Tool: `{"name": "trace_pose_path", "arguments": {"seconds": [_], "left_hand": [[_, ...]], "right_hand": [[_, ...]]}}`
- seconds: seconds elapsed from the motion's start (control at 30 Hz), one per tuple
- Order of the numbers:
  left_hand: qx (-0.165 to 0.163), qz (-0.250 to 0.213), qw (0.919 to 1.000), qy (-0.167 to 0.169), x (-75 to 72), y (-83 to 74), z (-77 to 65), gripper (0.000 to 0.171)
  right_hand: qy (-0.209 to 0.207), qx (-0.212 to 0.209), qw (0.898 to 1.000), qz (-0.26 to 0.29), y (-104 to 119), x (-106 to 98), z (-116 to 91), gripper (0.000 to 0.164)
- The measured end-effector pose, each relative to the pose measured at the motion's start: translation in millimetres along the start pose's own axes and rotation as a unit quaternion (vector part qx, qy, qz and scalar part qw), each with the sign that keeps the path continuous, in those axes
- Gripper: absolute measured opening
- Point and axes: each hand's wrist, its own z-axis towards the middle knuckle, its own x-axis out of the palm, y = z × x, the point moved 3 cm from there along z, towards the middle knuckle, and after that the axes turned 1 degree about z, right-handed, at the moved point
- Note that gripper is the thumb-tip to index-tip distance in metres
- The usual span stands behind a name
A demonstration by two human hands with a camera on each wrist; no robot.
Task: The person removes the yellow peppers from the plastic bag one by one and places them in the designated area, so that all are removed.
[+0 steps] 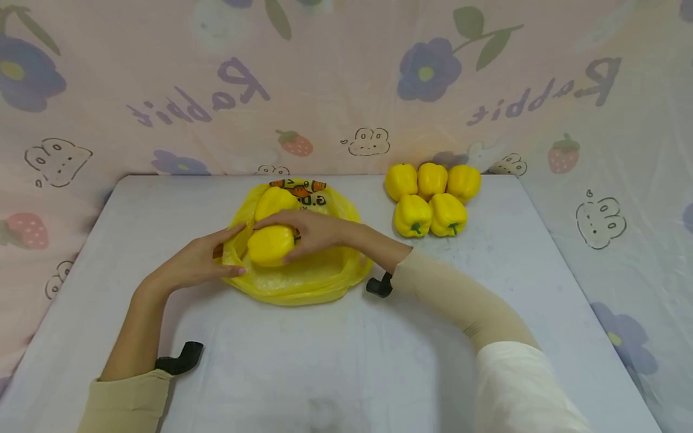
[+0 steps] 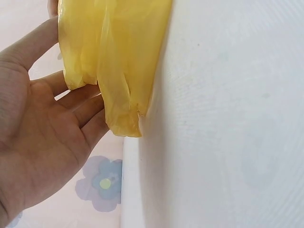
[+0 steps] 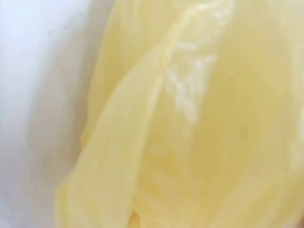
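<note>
A yellow plastic bag (image 1: 303, 294) lies on the table with its mouth spread open. My right hand (image 1: 319, 231) grips a yellow bell pepper (image 1: 269, 245) with a green stem, inside the bag's mouth at its left side. Just behind it, another yellow bell pepper (image 1: 275, 201) sits in the bag. My left hand (image 1: 197, 261) holds the bag's left edge, its thumb and fingers spread apart along the rim. In the left wrist view, the fingers of the left hand (image 2: 52, 128) pass behind the hanging bag (image 2: 123, 61). Only blurred bag plastic (image 3: 190, 123) fills most of the right wrist view.
Several yellow bell peppers (image 1: 431, 207) stand in two rows at the back right of the white table (image 1: 260, 373). A patterned cloth (image 1: 335, 78) hangs behind the table. Black wrist mounts (image 1: 184, 358) stick out from both forearms.
</note>
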Motion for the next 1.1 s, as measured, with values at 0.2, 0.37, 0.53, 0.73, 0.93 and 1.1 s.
{"name": "trace_pose_path", "arguments": {"seconds": [0.2,0.37,0.53,0.73,0.93,1.1], "left_hand": [[-0.004,0.001,1.0000,0.002,-0.2,0.5,0.6,0.093],[-0.010,0.003,0.9999,0.002,-1.2,-0.4,1.4,0.094],[-0.020,0.002,0.9998,0.006,-1.2,0.4,2.1,0.093],[-0.016,0.005,0.9999,0.003,-0.6,1.9,3.0,0.094],[-0.014,-0.001,0.9999,0.002,0.4,2.5,1.5,0.094],[-0.014,0.000,0.9999,0.004,0.3,1.7,1.9,0.095]], "right_hand": [[-0.027,0.012,1.000,-0.007,0,-11,-12,0.075],[-0.049,0.015,0.999,0.008,-3,-18,-22,0.077],[-0.074,0.022,0.997,0.017,-6,-23,-33,0.080],[-0.107,0.030,0.994,0.003,-8,-33,-51,0.080],[-0.123,0.034,0.992,0.020,-12,-41,-70,0.078],[-0.148,0.044,0.987,0.045,-13,-50,-87,0.078]]}}
